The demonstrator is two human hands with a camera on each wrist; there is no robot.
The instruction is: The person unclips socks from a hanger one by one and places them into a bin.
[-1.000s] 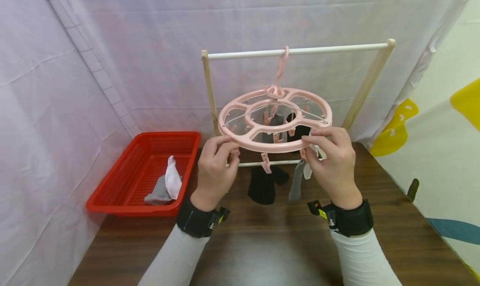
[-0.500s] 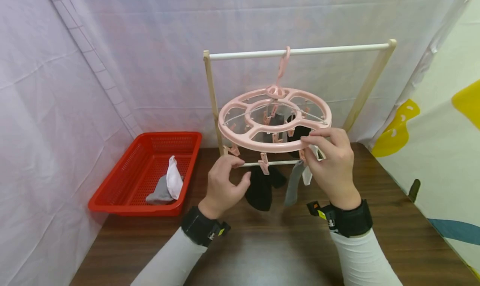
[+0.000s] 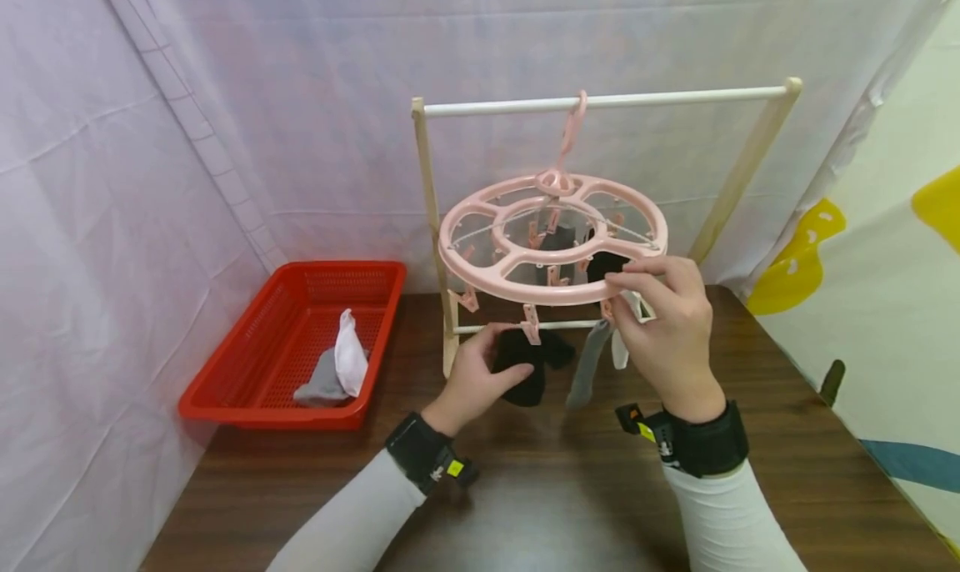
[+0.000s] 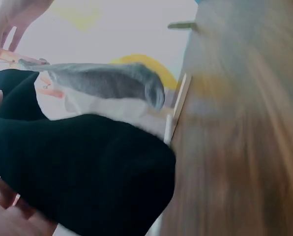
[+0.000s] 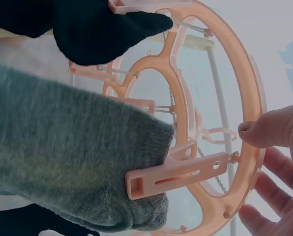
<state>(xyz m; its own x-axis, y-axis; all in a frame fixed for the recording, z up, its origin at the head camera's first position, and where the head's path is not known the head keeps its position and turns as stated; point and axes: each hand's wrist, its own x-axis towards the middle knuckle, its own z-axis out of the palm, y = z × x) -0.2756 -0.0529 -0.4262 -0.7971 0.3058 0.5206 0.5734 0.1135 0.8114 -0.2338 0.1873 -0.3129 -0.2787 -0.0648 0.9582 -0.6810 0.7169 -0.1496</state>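
A pink round clip hanger (image 3: 558, 295) hangs by its hook from a rod. My right hand (image 3: 671, 338) holds its front right rim, thumb on one side and fingers on the other in the right wrist view. Under the front rim, a black sock (image 3: 525, 391) hangs at a pink clip (image 3: 531, 326). My left hand (image 3: 476, 382) is at this sock, thumb in front and fingers behind, spread apart. A grey sock (image 5: 82, 147) hangs from another clip (image 5: 181, 174), close to my right hand. In the left wrist view the black sock (image 4: 97, 167) hides part of my fingers.
The hanger's rod (image 3: 675, 101) belongs to a wooden-legged rack (image 3: 423, 159) on the brown table (image 3: 540, 505). A red basket (image 3: 292, 418) at left holds a grey sock (image 3: 322, 380) and a white sock (image 3: 349, 355). More dark socks hang behind the front rim.
My left hand has let go of the hanger's front left rim and moved down and right to the black sock. My right hand stays on the rim.
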